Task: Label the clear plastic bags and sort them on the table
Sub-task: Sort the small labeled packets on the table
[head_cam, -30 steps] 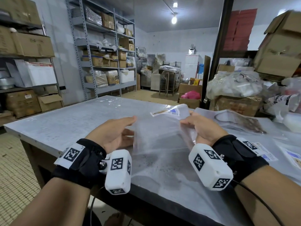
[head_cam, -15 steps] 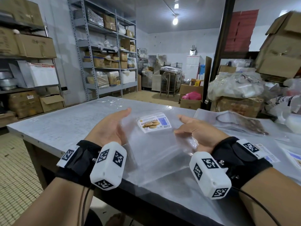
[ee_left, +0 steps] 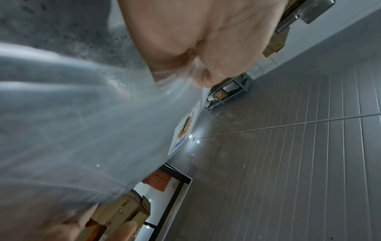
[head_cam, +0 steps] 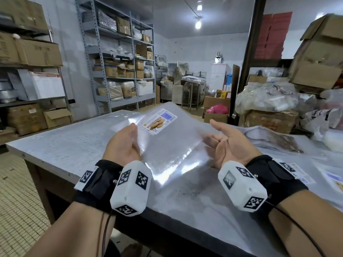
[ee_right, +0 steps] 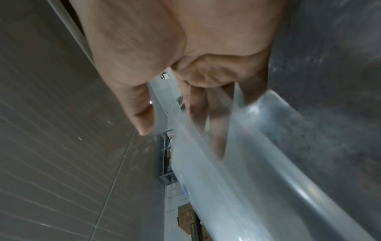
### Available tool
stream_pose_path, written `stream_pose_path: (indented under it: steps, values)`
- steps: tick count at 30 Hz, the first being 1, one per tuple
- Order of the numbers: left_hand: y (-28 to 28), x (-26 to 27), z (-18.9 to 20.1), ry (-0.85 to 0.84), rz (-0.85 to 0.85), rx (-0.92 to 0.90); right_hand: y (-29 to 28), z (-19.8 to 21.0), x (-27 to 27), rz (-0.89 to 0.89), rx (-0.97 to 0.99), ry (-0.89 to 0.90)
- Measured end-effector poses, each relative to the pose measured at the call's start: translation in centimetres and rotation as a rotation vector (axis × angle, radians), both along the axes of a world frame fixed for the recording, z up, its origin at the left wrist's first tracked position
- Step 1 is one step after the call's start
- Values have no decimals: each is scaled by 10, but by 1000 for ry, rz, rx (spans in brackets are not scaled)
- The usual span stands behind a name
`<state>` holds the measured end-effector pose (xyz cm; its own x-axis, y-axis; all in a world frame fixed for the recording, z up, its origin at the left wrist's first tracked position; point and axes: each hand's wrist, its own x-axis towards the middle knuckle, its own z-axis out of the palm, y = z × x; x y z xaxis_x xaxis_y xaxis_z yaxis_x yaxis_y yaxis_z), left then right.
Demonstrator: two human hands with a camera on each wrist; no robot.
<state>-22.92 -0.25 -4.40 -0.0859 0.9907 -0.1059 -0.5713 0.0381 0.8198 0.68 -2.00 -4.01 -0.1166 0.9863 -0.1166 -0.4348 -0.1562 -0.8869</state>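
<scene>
A clear plastic bag (head_cam: 172, 145) is held above the grey table (head_cam: 65, 143), tilted up with its far end raised. A biscuit label (head_cam: 159, 121) is stuck near that far end. My left hand (head_cam: 124, 145) pinches the bag's left edge, thumb on top and fingers beneath. My right hand (head_cam: 228, 143) lies palm up under the right edge, its thumb lifted clear of the plastic. The left wrist view shows the left hand (ee_left: 195, 32) on the bag (ee_left: 82, 122) and the label (ee_left: 183, 128). In the right wrist view the right hand's (ee_right: 164, 40) fingers show through the bag (ee_right: 257, 171).
Another clear bag with brown contents (head_cam: 274, 140) lies on the table to the right, with labelled sheets (head_cam: 332, 179) nearer me. Full plastic sacks (head_cam: 267, 97) and cardboard boxes (head_cam: 315, 62) crowd the right side. Metal shelving (head_cam: 118, 71) stands behind the table's far left.
The bag has risen off the table and tilted up, so the label sits higher and farther from me. Both hands have turned more palm up and lifted with it.
</scene>
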Motion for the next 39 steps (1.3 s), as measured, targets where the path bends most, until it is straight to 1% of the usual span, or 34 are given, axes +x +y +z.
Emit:
stream_pose_path:
  steps: [3,7,10,12,14,16,18,24,26,28,30,32,34,36,39]
  values:
    - [-1,4,3,6,50,35,-1,0,0,28,44,59]
    - [5,6,1,-44,87,32,0,-2,-1,34,149,188]
    - [4,13,3,-71,85,55,-3,-4,-5,118,205,182]
    - [-2,22,6,-79,66,115,-1,-9,-8,131,163,136]
    - [-2,25,5,-20,23,172,2,-11,-12,64,86,116]
    - [3,24,3,1,11,198,5,-12,-14,-5,33,106]
    - [2,28,4,-14,5,206,5,-12,-14,-49,5,87]
    - [-1,35,3,13,-5,208,-3,-9,-15,-30,-26,124]
    - [-2,36,3,8,-11,215,1,-13,-14,-67,-32,129]
    - [-2,36,3,-10,-28,228,4,-14,-14,-109,-17,66]
    - [0,35,2,-3,-58,239,5,-16,-12,-159,-11,-60]
    - [3,34,0,-2,-59,239,5,-16,-11,-216,-2,-143]
    - [8,30,-3,-10,-46,233,4,-14,-10,-251,4,-157]
    - [12,22,-4,-56,-6,209,3,-12,-9,-295,4,-161]
    - [15,2,-5,-116,10,160,3,-9,-3,-380,35,-267]
